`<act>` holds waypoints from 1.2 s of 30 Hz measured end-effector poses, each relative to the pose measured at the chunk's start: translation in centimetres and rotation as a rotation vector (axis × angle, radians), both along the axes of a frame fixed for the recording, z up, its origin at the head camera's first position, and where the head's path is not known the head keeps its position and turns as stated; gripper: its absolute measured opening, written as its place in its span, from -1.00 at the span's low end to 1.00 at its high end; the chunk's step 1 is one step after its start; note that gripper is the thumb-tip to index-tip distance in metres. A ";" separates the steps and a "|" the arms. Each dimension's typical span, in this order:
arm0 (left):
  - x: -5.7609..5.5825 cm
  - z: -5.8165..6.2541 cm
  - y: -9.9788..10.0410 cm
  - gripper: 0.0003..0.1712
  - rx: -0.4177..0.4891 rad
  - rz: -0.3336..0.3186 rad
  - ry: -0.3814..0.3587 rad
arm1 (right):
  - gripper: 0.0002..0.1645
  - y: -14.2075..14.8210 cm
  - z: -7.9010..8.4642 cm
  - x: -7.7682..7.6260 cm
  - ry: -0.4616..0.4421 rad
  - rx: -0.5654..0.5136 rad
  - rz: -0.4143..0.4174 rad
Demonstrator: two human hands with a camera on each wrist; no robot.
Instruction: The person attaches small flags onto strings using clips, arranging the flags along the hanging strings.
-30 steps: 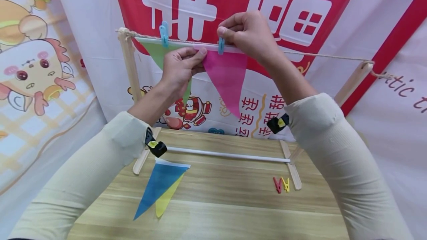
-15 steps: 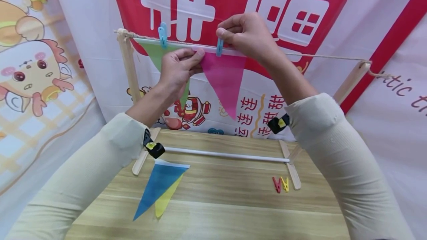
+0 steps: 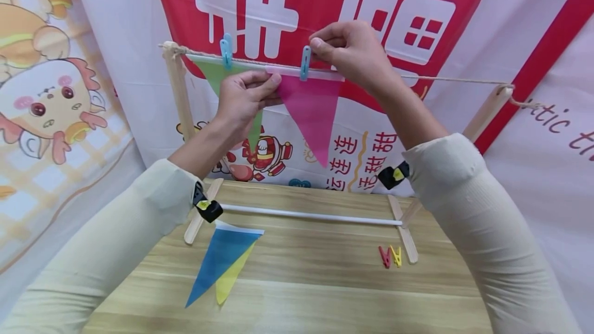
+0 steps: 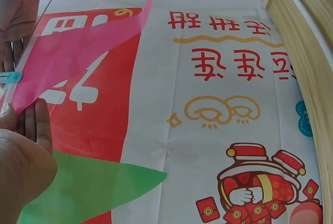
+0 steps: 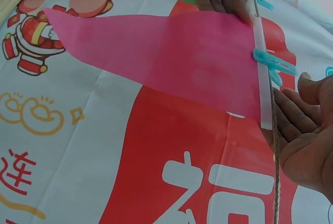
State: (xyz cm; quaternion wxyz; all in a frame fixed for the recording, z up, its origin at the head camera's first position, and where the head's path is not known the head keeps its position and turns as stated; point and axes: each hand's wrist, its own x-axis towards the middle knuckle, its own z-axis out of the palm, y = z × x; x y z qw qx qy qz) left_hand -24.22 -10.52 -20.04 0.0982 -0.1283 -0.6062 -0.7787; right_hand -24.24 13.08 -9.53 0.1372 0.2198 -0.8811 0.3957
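Observation:
A pink pennant (image 3: 310,112) hangs by its white top band from a twine line (image 3: 455,80). A light-blue clothespin (image 3: 305,63) clips the band to the twine. My left hand (image 3: 241,98) pinches the pennant's upper left corner between thumb and fingers. Just right of the clothespin is my right hand (image 3: 355,53); in the right wrist view its thumb and fingers (image 5: 294,112) stand apart, with the clothespin free of them. A green pennant (image 3: 209,73), partly hidden behind my left hand, hangs farther left under another light-blue clothespin (image 3: 226,51).
A wooden post (image 3: 178,92) on the left and another (image 3: 487,112) on the right carry the twine. A white rod (image 3: 306,214) joins their feet. On the wooden table (image 3: 325,293) lie a blue pennant (image 3: 223,256) overlapping a yellow one (image 3: 232,277), and red and yellow clothespins (image 3: 385,256).
My right hand has let go of the clothespin and moved slightly right of it. The clothespin stays on the pink pennant's band. My left hand keeps its pinch on the corner.

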 end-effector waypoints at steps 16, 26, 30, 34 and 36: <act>0.6 -0.8 -1.4 -0.67 -0.040 0.022 0.032 | -0.62 1.5 -1.3 -0.2 0.188 -0.248 0.070; 0.9 -1.4 -1.6 -0.69 -0.027 0.002 0.037 | -0.66 2.3 -2.3 0.2 0.262 -0.267 0.099; 1.0 -1.6 -1.4 -0.67 -0.031 -0.021 0.055 | -0.67 2.6 -2.9 0.3 0.310 -0.256 0.113; 1.1 -1.7 -1.2 -0.66 -0.043 -0.032 0.067 | -0.68 2.8 -3.4 0.5 0.355 -0.250 0.130; 1.1 -1.7 -1.1 -0.67 -0.038 -0.036 0.066 | -0.68 2.8 -3.5 0.6 0.371 -0.252 0.135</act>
